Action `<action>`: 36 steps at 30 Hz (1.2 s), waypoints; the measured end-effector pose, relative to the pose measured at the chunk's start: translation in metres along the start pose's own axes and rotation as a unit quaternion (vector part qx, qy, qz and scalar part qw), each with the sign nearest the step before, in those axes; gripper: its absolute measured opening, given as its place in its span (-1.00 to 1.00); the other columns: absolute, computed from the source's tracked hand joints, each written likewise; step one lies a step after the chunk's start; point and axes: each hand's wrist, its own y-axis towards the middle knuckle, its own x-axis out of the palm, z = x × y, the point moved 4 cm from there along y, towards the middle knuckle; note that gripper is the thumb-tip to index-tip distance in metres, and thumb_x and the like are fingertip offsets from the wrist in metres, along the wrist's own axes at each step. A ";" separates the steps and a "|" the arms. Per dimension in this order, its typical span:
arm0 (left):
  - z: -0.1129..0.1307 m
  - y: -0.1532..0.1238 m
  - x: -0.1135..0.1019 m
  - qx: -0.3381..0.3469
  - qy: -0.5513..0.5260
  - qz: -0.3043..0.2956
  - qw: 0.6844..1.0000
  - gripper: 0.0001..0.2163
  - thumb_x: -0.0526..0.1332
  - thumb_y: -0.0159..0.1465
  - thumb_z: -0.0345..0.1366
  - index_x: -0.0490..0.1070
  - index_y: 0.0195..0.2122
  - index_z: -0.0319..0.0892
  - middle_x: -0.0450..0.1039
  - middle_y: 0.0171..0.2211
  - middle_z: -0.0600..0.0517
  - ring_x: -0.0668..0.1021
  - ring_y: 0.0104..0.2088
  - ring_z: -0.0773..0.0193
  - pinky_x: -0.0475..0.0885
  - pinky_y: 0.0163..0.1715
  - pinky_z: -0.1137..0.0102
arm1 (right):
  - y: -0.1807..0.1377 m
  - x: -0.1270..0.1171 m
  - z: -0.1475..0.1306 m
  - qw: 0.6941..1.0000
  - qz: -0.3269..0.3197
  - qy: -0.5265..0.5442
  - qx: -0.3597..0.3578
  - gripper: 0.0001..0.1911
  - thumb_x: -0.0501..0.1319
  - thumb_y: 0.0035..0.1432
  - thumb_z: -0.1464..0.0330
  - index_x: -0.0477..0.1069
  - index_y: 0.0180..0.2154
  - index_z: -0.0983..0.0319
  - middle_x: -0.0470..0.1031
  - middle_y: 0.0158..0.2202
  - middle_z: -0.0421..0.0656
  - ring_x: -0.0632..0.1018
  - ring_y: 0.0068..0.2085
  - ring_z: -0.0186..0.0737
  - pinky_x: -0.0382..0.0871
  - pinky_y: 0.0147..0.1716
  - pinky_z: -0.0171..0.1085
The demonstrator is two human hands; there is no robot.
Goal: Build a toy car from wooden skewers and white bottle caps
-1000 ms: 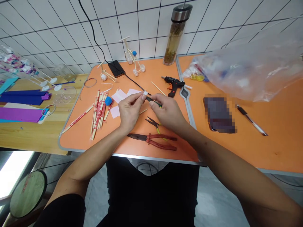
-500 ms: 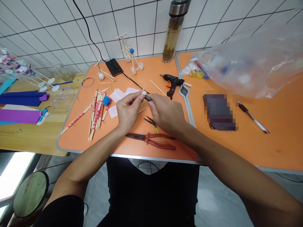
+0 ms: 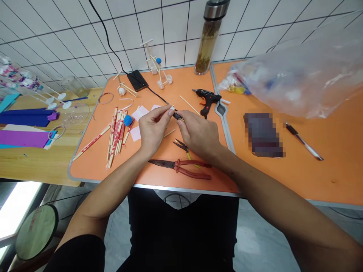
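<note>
Craft workspace, home or shop unclear: glue gun (image 3: pixel 209 99), red-handled pliers (image 3: pixel 176 165) and wrapped sticks (image 3: pixel 115 138) are lying on the orange desk (image 3: pixel 326 185), white tiled wall (image 3: pixel 172 24) rising behind.

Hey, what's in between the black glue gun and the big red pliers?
In the head view, the right hand and the small yellow-handled pliers are between the glue gun and the red pliers.

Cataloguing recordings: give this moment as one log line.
left hand: pinching small white piece | right hand: gripping dark-tipped tool beside it | red-handled pliers: on orange table
</note>
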 end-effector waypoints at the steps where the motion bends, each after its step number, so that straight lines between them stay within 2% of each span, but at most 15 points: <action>1: -0.001 0.000 0.000 -0.007 0.001 -0.005 1.000 -0.72 0.59 0.33 0.04 0.83 -0.12 -0.02 0.83 -0.16 -0.04 0.79 -0.18 0.19 0.72 -0.07 0.28 | 0.000 0.000 -0.001 1.000 -0.006 -0.031 -0.001 -0.54 0.00 0.64 0.32 0.53 0.33 0.21 0.73 0.17 0.02 0.69 -0.01 0.00 0.13 -0.33 -0.16; 6: -0.010 0.000 0.000 -0.036 0.011 -0.022 0.999 -0.71 0.57 0.35 0.05 0.84 -0.09 -0.02 0.84 -0.15 -0.04 0.79 -0.18 0.18 0.72 -0.05 0.25 | -0.001 0.002 -0.003 0.991 -0.002 -0.132 -0.022 -0.52 -0.06 0.67 0.35 0.50 0.37 0.20 0.73 0.04 0.05 0.69 -0.12 -0.02 0.01 -0.38 -0.12; 10: -0.012 -0.003 0.001 -0.028 -0.009 -0.010 1.000 -0.75 0.57 0.36 0.00 0.84 -0.07 -0.01 0.83 -0.18 -0.03 0.77 -0.22 0.21 0.70 -0.09 0.26 | -0.002 0.002 -0.003 0.991 0.008 -0.129 -0.023 -0.50 -0.06 0.66 0.36 0.51 0.38 0.23 0.71 -0.01 0.07 0.68 -0.15 0.00 0.02 -0.37 -0.10; 12: -0.010 -0.005 0.001 -0.025 -0.025 -0.002 0.999 -0.76 0.56 0.37 -0.01 0.84 -0.05 0.01 0.83 -0.18 -0.02 0.75 -0.24 0.24 0.69 -0.12 0.28 | -0.001 0.000 -0.002 0.998 0.015 -0.063 -0.011 -0.51 -0.01 0.64 0.37 0.54 0.36 0.24 0.72 0.02 0.06 0.67 -0.14 0.01 0.06 -0.35 -0.12; 15: -0.009 -0.007 0.001 -0.021 -0.038 0.003 0.999 -0.75 0.55 0.38 0.00 0.84 -0.04 0.02 0.82 -0.18 0.00 0.75 -0.24 0.25 0.69 -0.12 0.28 | 0.003 -0.003 0.001 0.985 0.023 0.173 0.010 -0.64 0.13 0.55 0.36 0.62 0.18 0.26 0.72 -0.01 0.01 0.62 -0.13 -0.06 0.22 -0.27 -0.17; 18: -0.007 -0.008 0.000 -0.005 -0.033 0.007 0.999 -0.75 0.56 0.36 -0.01 0.84 -0.04 0.01 0.83 -0.15 -0.01 0.77 -0.21 0.23 0.70 -0.07 0.26 | 0.008 -0.001 0.008 0.878 -0.051 0.469 0.086 -0.82 0.26 0.46 0.30 0.59 -0.06 0.24 0.53 -0.33 -0.18 0.40 -0.40 -0.29 0.16 -0.40 -0.28; 22: -0.003 -0.008 0.002 0.016 -0.041 0.009 0.999 -0.78 0.56 0.38 -0.03 0.84 -0.04 0.04 0.83 -0.18 0.00 0.80 -0.20 0.21 0.71 -0.01 0.23 | 0.007 0.005 0.008 0.649 -0.215 0.702 0.199 -0.81 0.41 0.33 0.29 0.45 -0.17 0.22 0.20 -0.47 -0.40 -0.02 -0.55 -0.47 -0.22 -0.56 -0.37; 24: 0.000 -0.008 0.004 0.027 -0.053 0.011 0.998 -0.78 0.55 0.39 -0.02 0.84 -0.03 0.06 0.83 -0.20 0.01 0.79 -0.23 0.22 0.72 0.01 0.22 | 0.007 0.004 0.007 0.584 -0.258 0.740 0.214 -0.83 0.39 0.34 0.32 0.46 -0.14 0.23 0.15 -0.47 -0.41 -0.08 -0.54 -0.48 -0.22 -0.57 -0.40; 25: 0.002 -0.008 0.004 0.032 -0.058 0.013 0.998 -0.78 0.55 0.39 -0.02 0.84 -0.03 0.06 0.83 -0.21 0.01 0.79 -0.24 0.22 0.73 0.01 0.21 | 0.007 0.005 0.006 0.576 -0.266 0.742 0.214 -0.86 0.35 0.38 0.32 0.47 -0.11 0.24 0.13 -0.46 -0.42 -0.09 -0.54 -0.47 -0.20 -0.56 -0.40; 27: 0.005 -0.008 0.004 0.034 -0.064 0.014 0.997 -0.78 0.56 0.38 -0.02 0.84 -0.04 0.06 0.82 -0.21 0.02 0.79 -0.25 0.23 0.73 0.01 0.20 | 0.008 0.006 0.007 0.630 -0.243 0.711 0.195 -0.84 0.26 0.45 0.29 0.49 -0.06 0.24 0.14 -0.45 -0.39 -0.05 -0.54 -0.43 -0.16 -0.55 -0.38; 29: 0.004 -0.008 0.003 0.021 -0.058 0.019 0.998 -0.78 0.57 0.36 -0.02 0.84 -0.06 0.05 0.83 -0.18 0.00 0.79 -0.22 0.21 0.74 0.00 0.20 | 0.009 0.005 0.009 0.773 -0.154 0.600 0.138 -0.79 0.21 0.49 0.27 0.53 -0.01 0.23 0.31 -0.40 -0.29 0.13 -0.51 -0.37 -0.03 -0.50 -0.35; 31: 0.000 -0.008 0.002 0.002 -0.047 0.026 0.999 -0.78 0.59 0.34 -0.02 0.84 -0.07 0.04 0.83 -0.17 -0.02 0.79 -0.20 0.19 0.74 -0.04 0.21 | 0.007 0.000 0.006 0.921 -0.046 0.381 0.061 -0.71 0.17 0.51 0.29 0.58 0.08 0.23 0.56 -0.23 -0.11 0.40 -0.38 -0.25 0.13 -0.40 -0.28; 32: -0.002 -0.008 0.002 -0.008 -0.044 0.029 0.999 -0.78 0.59 0.34 -0.02 0.84 -0.08 0.04 0.84 -0.17 -0.02 0.79 -0.20 0.19 0.74 -0.07 0.22 | 0.005 -0.002 0.003 0.966 -0.008 0.256 0.031 -0.66 0.13 0.54 0.30 0.60 0.15 0.23 0.64 -0.13 -0.02 0.49 -0.29 -0.17 0.17 -0.35 -0.24; 34: -0.005 -0.009 0.001 -0.020 -0.044 0.033 0.998 -0.78 0.60 0.32 -0.03 0.84 -0.09 0.04 0.84 -0.18 -0.02 0.78 -0.22 0.20 0.74 -0.10 0.24 | 0.000 -0.003 -0.003 0.998 0.018 0.065 0.003 -0.55 0.03 0.59 0.32 0.59 0.26 0.24 0.68 -0.02 0.09 0.58 -0.19 -0.05 0.16 -0.30 -0.17; 36: -0.004 -0.009 0.001 -0.021 -0.048 0.035 0.998 -0.78 0.61 0.32 -0.02 0.84 -0.09 0.05 0.84 -0.16 -0.01 0.78 -0.21 0.20 0.74 -0.09 0.23 | -0.001 -0.005 -0.005 0.999 0.023 0.033 0.004 -0.52 -0.01 0.61 0.33 0.59 0.28 0.27 0.68 -0.02 0.11 0.58 -0.19 -0.04 0.14 -0.30 -0.15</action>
